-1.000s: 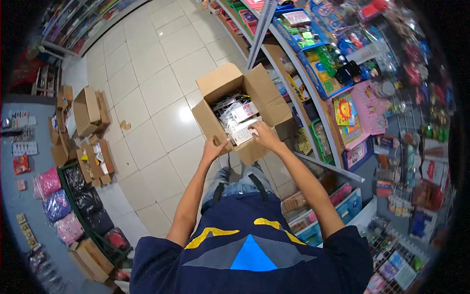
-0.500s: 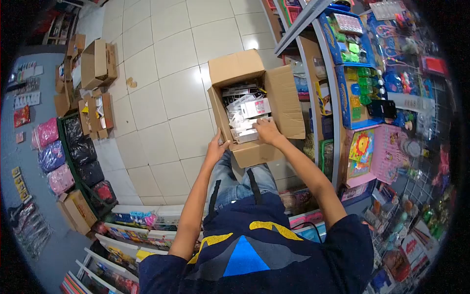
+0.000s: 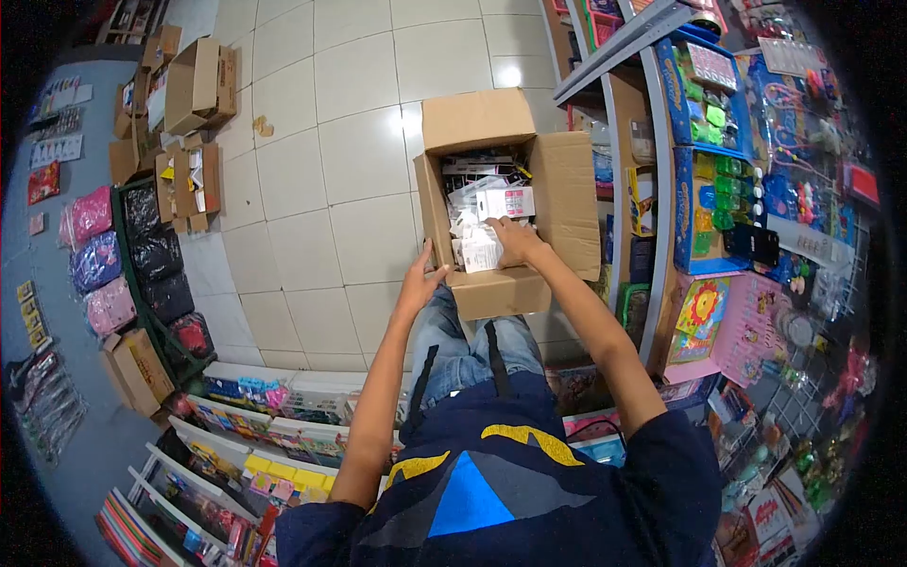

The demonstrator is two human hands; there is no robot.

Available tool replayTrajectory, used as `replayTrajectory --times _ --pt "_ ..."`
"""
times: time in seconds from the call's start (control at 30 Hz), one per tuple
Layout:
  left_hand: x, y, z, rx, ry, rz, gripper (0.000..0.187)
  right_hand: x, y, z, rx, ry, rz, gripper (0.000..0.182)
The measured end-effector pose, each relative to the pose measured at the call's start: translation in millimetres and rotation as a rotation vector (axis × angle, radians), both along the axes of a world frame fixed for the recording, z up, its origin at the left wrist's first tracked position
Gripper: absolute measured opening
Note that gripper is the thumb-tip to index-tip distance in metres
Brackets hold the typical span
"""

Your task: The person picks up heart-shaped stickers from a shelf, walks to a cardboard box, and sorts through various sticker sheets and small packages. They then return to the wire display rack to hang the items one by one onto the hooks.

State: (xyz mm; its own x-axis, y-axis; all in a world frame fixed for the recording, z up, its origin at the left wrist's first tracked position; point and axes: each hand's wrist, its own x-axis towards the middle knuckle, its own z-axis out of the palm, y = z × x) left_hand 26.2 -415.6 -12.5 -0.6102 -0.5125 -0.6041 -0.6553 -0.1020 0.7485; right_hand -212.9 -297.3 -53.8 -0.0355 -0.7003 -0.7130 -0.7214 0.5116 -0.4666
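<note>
An open cardboard box [image 3: 570,203] stands on the tiled floor in front of my knees, its flaps folded outward. Inside lie several small white packets, among them one with a pink label [image 3: 507,202] and one with printed text [image 3: 481,253]. My right hand [image 3: 515,243] reaches into the box over these packets, fingers bent against them; whether it grips one is hard to tell. At the box's near left corner rests my left hand [image 3: 420,282], its thumb and fingers apart, touching the cardboard side.
Shelves [image 3: 663,180] with toys and blister packs line the right side. Racks of packaged goods [image 3: 312,425] stand behind me at the lower left. More cardboard boxes [image 3: 194,87] and wrapped bundles [image 3: 93,210] are along the left.
My right hand has shifted slightly left over the packets. A white packet with printed text now lies face up beside its fingers. The left hand stays at the box's corner.
</note>
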Motion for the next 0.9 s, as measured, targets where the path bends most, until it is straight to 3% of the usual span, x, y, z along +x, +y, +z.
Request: replayTrajectory --times 0.13,0.4,0.7,0.9 --pt "-2 -1 6 0.007 -0.014 0.006 0.074 5 -9 -14 0.062 0.080 0.083 0.115" --pt "5 2 -8 0.053 0.073 0.074 0.075 -12 -16 -3 0.176 -0.064 0.069 0.107" --pt "7 4 -10 -0.089 0.048 0.009 0.074 -29 -23 25 0.025 -0.111 0.088 0.102" --pt "7 5 -11 0.019 0.058 0.074 0.073 -68 -65 19 -0.105 -0.145 0.021 0.095"
